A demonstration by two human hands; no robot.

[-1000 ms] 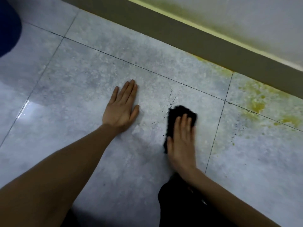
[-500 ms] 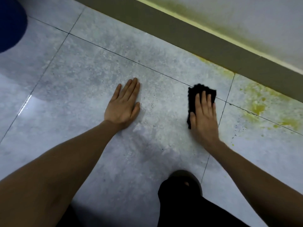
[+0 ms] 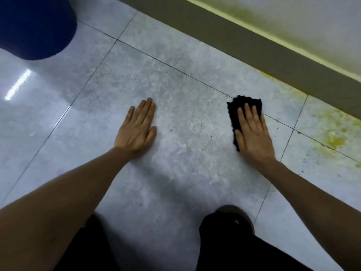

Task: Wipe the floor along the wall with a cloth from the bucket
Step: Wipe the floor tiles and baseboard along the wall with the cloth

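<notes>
Left hand (image 3: pixel 136 132) flat on floor (image 3: pixel 175 85), right hand (image 3: pixel 253 133) pressing limp, probably wet cloth (image 3: pixel 234 110) flat; best handled under a spread palm.

open floor (image 3: pixel 185 133) between hands | skirting (image 3: pixel 254 51) blocks far side | bucket (image 3: pixel 35 26) far-left

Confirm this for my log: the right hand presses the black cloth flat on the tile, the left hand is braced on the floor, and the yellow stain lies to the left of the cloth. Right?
Not quite. In the head view the yellow stain lies to the right of the black cloth, along the baseboard. The rest holds: the right hand presses the cloth flat and the left hand is braced on the floor.
</notes>
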